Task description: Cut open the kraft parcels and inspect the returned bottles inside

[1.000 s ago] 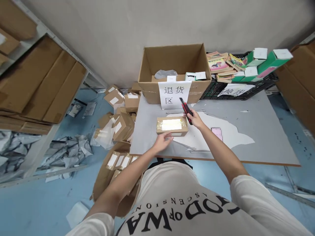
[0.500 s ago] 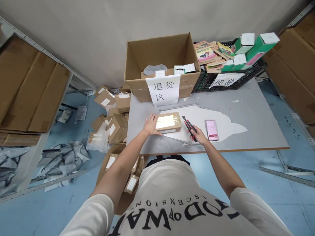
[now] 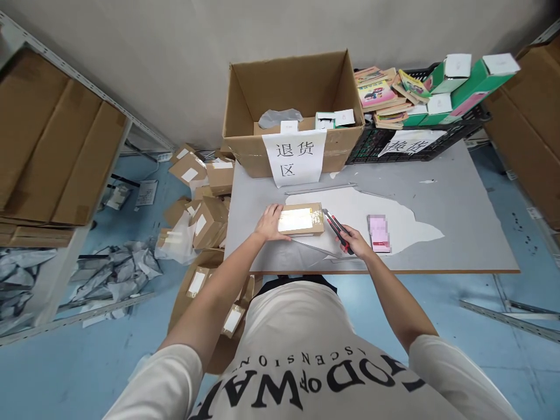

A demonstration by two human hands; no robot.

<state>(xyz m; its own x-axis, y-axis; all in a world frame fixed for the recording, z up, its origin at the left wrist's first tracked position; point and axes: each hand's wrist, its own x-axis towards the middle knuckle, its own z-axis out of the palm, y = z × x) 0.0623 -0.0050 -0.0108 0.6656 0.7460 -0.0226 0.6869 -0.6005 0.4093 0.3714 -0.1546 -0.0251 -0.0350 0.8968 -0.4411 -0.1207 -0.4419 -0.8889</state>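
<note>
A small brown cardboard box (image 3: 301,219) with a white label and shiny tape at its right end lies on the table. My left hand (image 3: 270,222) grips its left end, fingers over the top edge and thumb along the near side. In my right hand (image 3: 353,240) is a black and red utility knife (image 3: 336,223), pointing up and left. Its tip is at the taped right end of the box; whether it touches I cannot tell. A phone (image 3: 378,233) with a pink screen lies just right of that hand.
At the table's (image 3: 472,233) back stand a large open carton (image 3: 249,149) with a paper sign and a black crate (image 3: 371,146) of booklets and green boxes. Parcels (image 3: 210,221) pile up on the left. Shelving (image 3: 109,169) with flattened cartons stands beyond.
The knife tip has come closer to the box's right end. My left hand keeps its place on the box. The whole view has shifted slightly.
</note>
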